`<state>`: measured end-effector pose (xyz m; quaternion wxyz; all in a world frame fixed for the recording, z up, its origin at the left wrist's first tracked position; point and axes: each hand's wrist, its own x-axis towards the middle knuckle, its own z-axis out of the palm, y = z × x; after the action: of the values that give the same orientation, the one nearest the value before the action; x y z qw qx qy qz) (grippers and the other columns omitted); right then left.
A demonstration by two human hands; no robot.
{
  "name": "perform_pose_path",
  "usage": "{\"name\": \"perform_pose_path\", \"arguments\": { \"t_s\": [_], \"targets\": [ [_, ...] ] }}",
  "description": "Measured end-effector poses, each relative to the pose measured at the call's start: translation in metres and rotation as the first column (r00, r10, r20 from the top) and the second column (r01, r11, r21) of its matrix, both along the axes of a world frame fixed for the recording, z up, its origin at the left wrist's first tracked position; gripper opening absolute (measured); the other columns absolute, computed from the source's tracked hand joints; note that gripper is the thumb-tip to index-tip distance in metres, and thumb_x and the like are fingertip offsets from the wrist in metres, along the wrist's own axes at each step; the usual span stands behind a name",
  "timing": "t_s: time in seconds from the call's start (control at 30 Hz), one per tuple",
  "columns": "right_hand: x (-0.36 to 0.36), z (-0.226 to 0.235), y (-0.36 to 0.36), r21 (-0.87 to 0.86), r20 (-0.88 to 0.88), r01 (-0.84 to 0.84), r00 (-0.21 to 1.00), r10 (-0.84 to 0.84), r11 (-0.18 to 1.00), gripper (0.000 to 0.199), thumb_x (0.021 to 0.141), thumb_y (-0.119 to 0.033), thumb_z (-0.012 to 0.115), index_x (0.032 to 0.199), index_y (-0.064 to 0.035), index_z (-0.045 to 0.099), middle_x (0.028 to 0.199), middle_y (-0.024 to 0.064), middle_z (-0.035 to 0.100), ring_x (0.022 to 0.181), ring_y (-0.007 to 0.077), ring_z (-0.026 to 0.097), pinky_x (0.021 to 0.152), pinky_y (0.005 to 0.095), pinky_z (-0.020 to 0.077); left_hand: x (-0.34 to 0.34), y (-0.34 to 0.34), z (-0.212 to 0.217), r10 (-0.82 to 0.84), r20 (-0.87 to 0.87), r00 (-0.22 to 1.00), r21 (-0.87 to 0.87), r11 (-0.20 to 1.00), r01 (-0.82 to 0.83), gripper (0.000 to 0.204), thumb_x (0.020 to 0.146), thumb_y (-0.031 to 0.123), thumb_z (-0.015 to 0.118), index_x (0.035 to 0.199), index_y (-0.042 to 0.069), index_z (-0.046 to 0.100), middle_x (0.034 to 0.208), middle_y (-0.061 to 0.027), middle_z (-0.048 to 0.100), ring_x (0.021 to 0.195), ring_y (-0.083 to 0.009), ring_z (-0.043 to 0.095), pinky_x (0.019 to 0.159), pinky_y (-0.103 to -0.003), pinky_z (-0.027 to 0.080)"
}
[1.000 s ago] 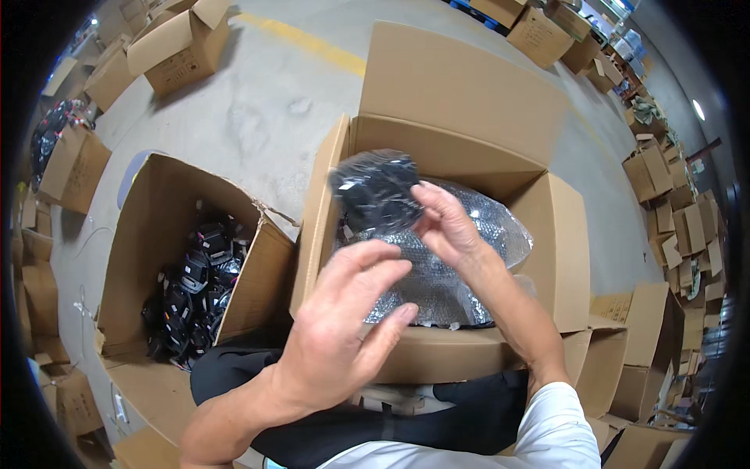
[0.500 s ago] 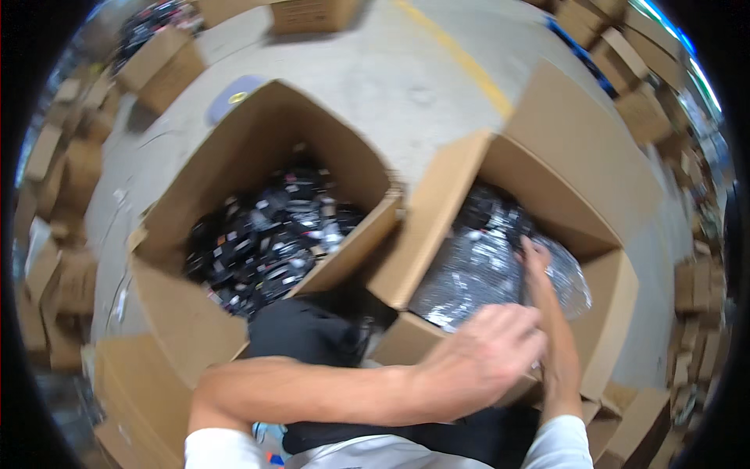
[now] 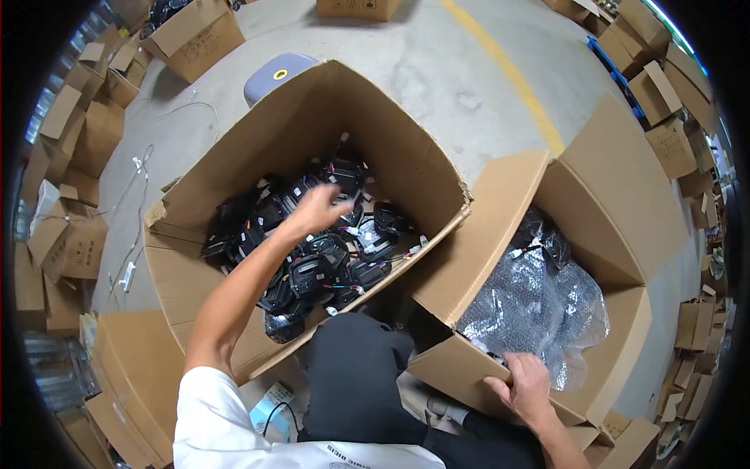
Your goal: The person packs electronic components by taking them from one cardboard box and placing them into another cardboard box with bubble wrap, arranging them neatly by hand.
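My left hand (image 3: 314, 211) is over a heap of black plastic parts (image 3: 311, 273) with thin wires and white connectors. Its thumb and fingers look apart, slightly blurred, with nothing visible in them. The heap lies in a large open cardboard box (image 3: 234, 152) on the left. My right hand (image 3: 529, 389) grips the near rim of a second cardboard box (image 3: 457, 374) on the right, thumb on the outside. Clear bubble wrap (image 3: 539, 305) covers much of that box's inside. Black parts (image 3: 547, 238) show at its far end, partly under clear plastic.
A grey-purple stool top (image 3: 277, 76) stands beyond the left box. Cardboard boxes (image 3: 201, 43) stand farther off and along both sides. A pale cable (image 3: 142, 184) lies on the floor at left. My dark-clad knee (image 3: 351, 367) sits between the boxes.
My left hand has gone from above the right box to the heap in the left box. My right hand has come back from the bubble wrap to the near rim. The view has shifted.
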<state>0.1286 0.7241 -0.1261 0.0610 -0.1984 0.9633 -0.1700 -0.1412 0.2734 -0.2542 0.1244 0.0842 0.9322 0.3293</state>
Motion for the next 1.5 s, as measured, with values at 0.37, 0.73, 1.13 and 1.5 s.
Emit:
{"name": "perform_pose_path", "arguments": {
  "t_s": [0.37,0.73,1.13,1.5],
  "targets": [
    [0.002,-0.010,0.002,0.031,0.108,0.086,0.990,-0.089,0.996,0.047,0.076,-0.036,0.083,0.102,-0.0009,0.065,0.078,0.0133,0.063,0.068,0.0318,0.063,0.061,0.0423,0.0505,0.061,-0.044,-0.099,-0.268,0.405,0.874,-0.208,0.904,0.374,0.128,0.059,0.054,0.091,0.153,-0.004,0.026,0.134,-0.0288,0.047,0.130,-0.0446,0.045,0.112,-0.047,0.038],
    [0.007,-0.015,0.004,0.057,0.000,0.063,0.998,-0.063,0.996,0.050,0.078,-0.038,0.083,0.104,0.0000,0.064,0.077,0.0123,0.064,0.068,0.0301,0.063,0.059,0.0413,0.0514,0.077,-0.021,-0.128,0.007,0.128,0.992,-0.570,0.819,0.068,0.087,0.060,0.056,0.089,0.118,-0.001,0.057,0.114,-0.0218,0.063,0.114,-0.0375,0.056,0.104,-0.053,0.039],
    [0.009,-0.014,0.000,0.112,-0.079,0.077,0.995,-0.068,0.991,0.048,0.080,-0.043,0.080,0.099,-0.0013,0.064,0.072,0.0108,0.061,0.066,0.0283,0.064,0.058,0.0392,0.0518,0.115,-0.037,-0.073,0.447,-0.063,0.892,0.030,0.895,-0.446,0.050,0.080,0.042,0.081,0.091,-0.005,0.067,0.083,-0.0264,0.070,0.085,-0.0376,0.072,0.075,-0.046,0.055],
    [-0.045,0.039,-0.049,-0.383,-0.339,-0.075,0.939,-0.064,0.921,0.052,0.080,-0.019,0.082,0.122,0.0032,0.062,0.125,0.0234,0.062,0.111,0.0390,0.064,0.094,0.0439,0.0533,0.078,0.021,0.239,0.276,0.195,0.941,0.875,0.384,-0.294,0.031,0.092,0.029,0.076,0.096,-0.001,0.068,0.084,-0.0052,0.072,0.071,-0.0103,0.067,0.069,-0.026,0.056]
  ]
}}
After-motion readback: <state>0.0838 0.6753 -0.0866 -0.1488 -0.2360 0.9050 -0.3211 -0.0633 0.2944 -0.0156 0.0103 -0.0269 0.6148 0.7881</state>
